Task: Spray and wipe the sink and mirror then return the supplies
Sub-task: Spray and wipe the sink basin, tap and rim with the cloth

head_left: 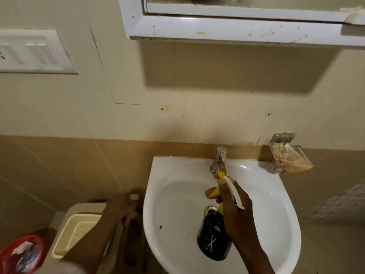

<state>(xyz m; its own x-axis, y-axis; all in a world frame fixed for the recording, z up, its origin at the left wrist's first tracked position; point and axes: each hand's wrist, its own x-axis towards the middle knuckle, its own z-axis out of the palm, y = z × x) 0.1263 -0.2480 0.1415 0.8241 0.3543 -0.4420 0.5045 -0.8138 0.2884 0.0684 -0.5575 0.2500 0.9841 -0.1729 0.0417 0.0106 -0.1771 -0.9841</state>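
Wrapping the neck of the black spray bottle [214, 239], your right hand [235, 210] has its grip closed around it, fingers curled on the yellow trigger [214, 191], nozzle aimed up toward the tap [218, 159]. The bottle hangs over the bowl of the white sink [177, 194], its base toward you, covering part of the drain. Your left hand [121, 206] is blurred beside the sink's left rim; you cannot tell whether its grip is spread or pinching anything. Below it sit a cream basket [77, 234] and a red bin [21, 254]. Above, the mirror frame [227, 28] shows stains; a soap dish [290, 157] is mounted right of the tap.
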